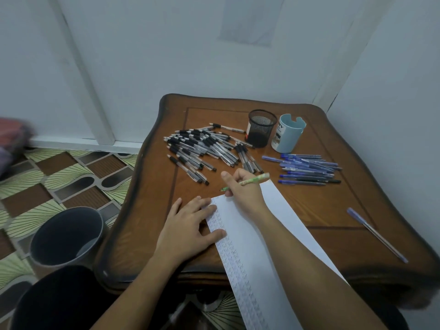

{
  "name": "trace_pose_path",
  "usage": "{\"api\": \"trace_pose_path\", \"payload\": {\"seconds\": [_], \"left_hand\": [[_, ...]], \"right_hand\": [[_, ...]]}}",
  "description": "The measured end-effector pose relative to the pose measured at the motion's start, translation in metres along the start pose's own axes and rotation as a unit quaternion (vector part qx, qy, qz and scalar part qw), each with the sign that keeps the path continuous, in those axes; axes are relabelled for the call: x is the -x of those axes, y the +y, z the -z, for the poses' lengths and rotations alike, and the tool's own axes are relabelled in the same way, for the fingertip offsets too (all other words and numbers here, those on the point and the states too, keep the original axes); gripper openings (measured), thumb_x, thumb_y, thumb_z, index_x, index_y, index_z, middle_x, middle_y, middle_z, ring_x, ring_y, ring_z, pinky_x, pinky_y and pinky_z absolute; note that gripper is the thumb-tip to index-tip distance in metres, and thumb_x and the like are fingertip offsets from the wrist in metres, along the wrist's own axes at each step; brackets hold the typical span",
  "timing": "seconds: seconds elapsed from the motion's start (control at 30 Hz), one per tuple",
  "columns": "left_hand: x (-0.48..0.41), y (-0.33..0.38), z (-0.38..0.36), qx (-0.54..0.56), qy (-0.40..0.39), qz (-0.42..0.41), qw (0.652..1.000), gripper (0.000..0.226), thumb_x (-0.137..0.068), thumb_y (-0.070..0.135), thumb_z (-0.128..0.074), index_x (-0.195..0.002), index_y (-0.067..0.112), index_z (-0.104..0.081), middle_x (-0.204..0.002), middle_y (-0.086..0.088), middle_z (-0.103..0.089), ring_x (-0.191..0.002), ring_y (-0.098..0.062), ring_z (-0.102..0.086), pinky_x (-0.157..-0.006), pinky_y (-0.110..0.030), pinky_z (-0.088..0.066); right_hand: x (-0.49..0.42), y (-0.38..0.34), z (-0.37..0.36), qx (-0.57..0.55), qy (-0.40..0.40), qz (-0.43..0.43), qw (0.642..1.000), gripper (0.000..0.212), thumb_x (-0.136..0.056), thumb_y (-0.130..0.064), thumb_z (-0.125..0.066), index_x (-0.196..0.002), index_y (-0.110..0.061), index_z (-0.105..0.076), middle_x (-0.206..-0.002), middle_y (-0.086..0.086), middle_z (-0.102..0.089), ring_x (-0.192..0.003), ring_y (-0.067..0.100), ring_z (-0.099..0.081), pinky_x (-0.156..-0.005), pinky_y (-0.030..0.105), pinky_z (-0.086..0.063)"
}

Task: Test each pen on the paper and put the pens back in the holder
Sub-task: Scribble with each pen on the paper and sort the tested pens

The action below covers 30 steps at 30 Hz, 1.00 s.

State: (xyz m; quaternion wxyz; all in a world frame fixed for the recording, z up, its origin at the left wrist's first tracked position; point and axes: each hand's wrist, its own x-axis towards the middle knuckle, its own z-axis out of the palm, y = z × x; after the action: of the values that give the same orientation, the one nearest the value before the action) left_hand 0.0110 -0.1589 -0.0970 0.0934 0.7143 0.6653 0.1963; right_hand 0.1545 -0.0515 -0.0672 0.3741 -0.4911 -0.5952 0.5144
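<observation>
- Your right hand (240, 190) pinches a green pen (256, 178). The fingers are curled tight round the barrel and the tip points to 9 o'clock, at the far end of the paper strip (250, 258). Tip contact with the sheet: cannot tell.
- Your left hand (190, 222) lies flat, fingers straight and spread. It presses the strip's left edge, beside rows of small scribbles.
- From the right hand:
  - black pens (202, 148) piled at 11 o'clock
  - blue pens (307, 167) piled at 2 o'clock
  - black mesh holder (260, 127) and light blue cup (288, 134) upright, just beside each other, at 12 to 1 o'clock
  - lone blue pen (376, 234) at 4 o'clock, on the wooden table (147, 222)
  - grey bin (66, 236) on the floor at 8 o'clock
</observation>
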Motion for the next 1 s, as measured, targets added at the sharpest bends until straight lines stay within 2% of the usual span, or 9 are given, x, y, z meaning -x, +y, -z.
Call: {"api": "trace_pose_path", "payload": {"seconds": [0.1,0.17,0.27,0.53,0.67,0.8,0.9,1.0], "left_hand": [[0.000,0.000,-0.001,0.000,-0.003,-0.001,1.000,0.079,-0.074,0.083,-0.030,-0.137,0.039,-0.047,-0.149,0.020,-0.035,-0.142,0.000,-0.019,-0.115,-0.033,0.006],[0.000,0.000,0.000,0.006,-0.004,0.000,1.000,0.079,-0.074,0.082,-0.031,-0.138,0.038,-0.047,-0.150,0.020,-0.035,-0.142,-0.001,-0.019,-0.115,-0.034,0.006],[0.000,-0.001,0.000,-0.006,-0.007,0.000,1.000,0.075,-0.077,0.081,-0.035,-0.139,0.039,-0.045,-0.150,0.020,-0.033,-0.142,0.000,-0.017,-0.114,-0.033,0.009],[0.000,-0.001,-0.001,-0.003,-0.003,0.000,1.000,0.072,-0.079,0.079,-0.039,-0.139,0.040,-0.045,-0.150,0.021,-0.033,-0.142,0.001,-0.017,-0.113,-0.032,0.009],[-0.001,-0.001,-0.001,0.000,-0.005,0.000,1.000,0.071,-0.079,0.079,-0.040,-0.138,0.040,-0.045,-0.150,0.021,-0.033,-0.143,0.001,-0.016,-0.113,-0.032,0.010],[-0.001,-0.002,-0.001,0.003,-0.003,-0.002,1.000,0.072,-0.079,0.080,-0.039,-0.138,0.040,-0.045,-0.150,0.021,-0.033,-0.143,0.000,-0.017,-0.114,-0.032,0.009],[0.000,-0.001,-0.001,0.009,0.005,-0.004,1.000,0.076,-0.076,0.081,-0.036,-0.137,0.039,-0.047,-0.149,0.020,-0.036,-0.142,0.000,-0.019,-0.113,-0.032,0.007],[0.000,-0.001,0.000,0.012,0.003,-0.003,1.000,0.074,-0.077,0.080,-0.038,-0.138,0.038,-0.047,-0.149,0.020,-0.036,-0.142,0.000,-0.019,-0.113,-0.032,0.007]], "right_hand": [[0.000,0.009,-0.004,0.015,0.017,0.021,1.000,0.038,-0.093,-0.028,-0.068,-0.065,-0.015,-0.045,-0.059,0.009,-0.054,-0.056,0.011,-0.059,-0.067,0.035,-0.052],[-0.001,0.013,-0.006,0.023,0.015,0.028,0.999,0.037,-0.091,-0.018,-0.068,-0.062,-0.016,-0.045,-0.060,0.012,-0.051,-0.054,0.014,-0.057,-0.062,0.034,-0.051],[-0.003,0.017,-0.008,0.042,0.014,0.048,0.998,0.038,-0.087,-0.008,-0.065,-0.058,-0.016,-0.043,-0.055,0.008,-0.045,-0.052,0.016,-0.053,-0.058,0.032,-0.048],[-0.003,0.021,-0.010,0.062,0.008,0.070,0.996,0.034,-0.086,-0.006,-0.063,-0.060,-0.012,-0.043,-0.058,0.012,-0.045,-0.052,0.012,-0.047,-0.056,0.026,-0.044],[-0.005,0.023,-0.009,0.052,0.015,0.066,0.996,0.040,-0.085,-0.004,-0.064,-0.057,-0.018,-0.040,-0.053,0.003,-0.040,-0.054,0.019,-0.044,-0.056,0.032,-0.043],[-0.006,0.024,-0.011,0.053,0.010,0.073,0.996,0.041,-0.087,-0.007,-0.064,-0.056,-0.021,-0.042,-0.051,-0.002,-0.045,-0.051,0.014,-0.049,-0.058,0.033,-0.045],[-0.007,0.025,-0.010,0.049,0.027,0.080,0.995,0.040,-0.086,-0.005,-0.063,-0.057,-0.019,-0.040,-0.053,0.004,-0.041,-0.053,0.016,-0.044,-0.056,0.030,-0.043],[-0.005,0.025,-0.009,0.055,0.022,0.084,0.995,0.036,-0.087,-0.004,-0.062,-0.060,-0.013,-0.040,-0.060,0.020,-0.040,-0.054,0.016,-0.042,-0.054,0.026,-0.041]]}}
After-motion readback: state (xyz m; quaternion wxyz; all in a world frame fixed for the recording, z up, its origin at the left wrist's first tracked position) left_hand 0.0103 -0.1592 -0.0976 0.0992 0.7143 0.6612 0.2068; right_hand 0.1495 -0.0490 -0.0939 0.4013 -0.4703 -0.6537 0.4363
